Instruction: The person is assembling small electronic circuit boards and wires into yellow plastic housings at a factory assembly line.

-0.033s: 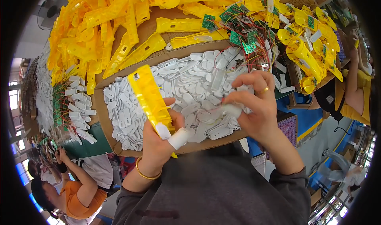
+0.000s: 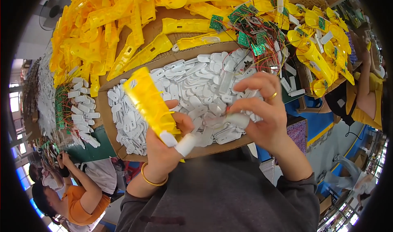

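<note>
And the left hand [image 2: 159,148] has it gripped firmly — a yellow casing [image 2: 152,105], held up over the cardboard box [image 2: 111,129] of white pieces [image 2: 192,84]. It leans further left than a moment ago, its slotted far end swung outward and lower, the white insert [image 2: 168,138] sitting at the near end as before. Across comes the right hand [image 2: 266,123]: index finger and wrapped thumb [image 2: 238,120] have dipped a touch, the thumb now pointing flatter toward the casing, the other fingers curled loosely. Is anything pinched there? Blur hides it — can't tell. Beyond the box, the yellow pile [image 2: 98,19] and the green circuit boards [image 2: 258,49] lie much as they did.
</note>
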Motion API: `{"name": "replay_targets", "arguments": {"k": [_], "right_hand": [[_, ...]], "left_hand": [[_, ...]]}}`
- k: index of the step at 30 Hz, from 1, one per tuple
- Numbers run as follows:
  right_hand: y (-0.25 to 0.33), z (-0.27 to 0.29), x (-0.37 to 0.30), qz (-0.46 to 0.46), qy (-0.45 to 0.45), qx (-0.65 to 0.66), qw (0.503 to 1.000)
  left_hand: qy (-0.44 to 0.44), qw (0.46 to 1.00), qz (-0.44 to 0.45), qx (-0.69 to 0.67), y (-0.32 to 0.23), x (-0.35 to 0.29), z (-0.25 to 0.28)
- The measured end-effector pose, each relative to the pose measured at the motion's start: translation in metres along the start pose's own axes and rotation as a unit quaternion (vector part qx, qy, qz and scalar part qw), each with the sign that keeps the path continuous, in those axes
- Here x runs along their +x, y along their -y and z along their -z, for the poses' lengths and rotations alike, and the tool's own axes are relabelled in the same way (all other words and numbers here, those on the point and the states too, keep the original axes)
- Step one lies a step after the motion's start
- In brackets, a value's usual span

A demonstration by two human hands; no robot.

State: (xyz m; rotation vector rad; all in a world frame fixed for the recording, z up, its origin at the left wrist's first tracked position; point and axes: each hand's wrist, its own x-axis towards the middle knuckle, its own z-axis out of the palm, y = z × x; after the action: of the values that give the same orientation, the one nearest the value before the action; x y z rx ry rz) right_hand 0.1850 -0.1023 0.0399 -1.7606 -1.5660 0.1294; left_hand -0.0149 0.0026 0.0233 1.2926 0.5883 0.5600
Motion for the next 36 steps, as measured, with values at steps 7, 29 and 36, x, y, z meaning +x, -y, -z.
{"name": "replay_targets", "arguments": {"k": [7,29,36], "right_hand": [[0.022,-0.039,0.003,-0.032,0.076,0.370,0.925],[0.024,-0.052,0.000,-0.124,0.070,0.156,0.977],[0.034,-0.054,0.000,-0.055,0.009,0.109,0.992]], "left_hand": [[-0.026,0.996,-0.066,0.050,-0.017,-0.002,-0.005],[-0.090,0.994,0.035,-0.055,0.000,0.007,-0.005],[-0.125,0.979,0.087,-0.133,0.006,0.014,-0.001]]}}
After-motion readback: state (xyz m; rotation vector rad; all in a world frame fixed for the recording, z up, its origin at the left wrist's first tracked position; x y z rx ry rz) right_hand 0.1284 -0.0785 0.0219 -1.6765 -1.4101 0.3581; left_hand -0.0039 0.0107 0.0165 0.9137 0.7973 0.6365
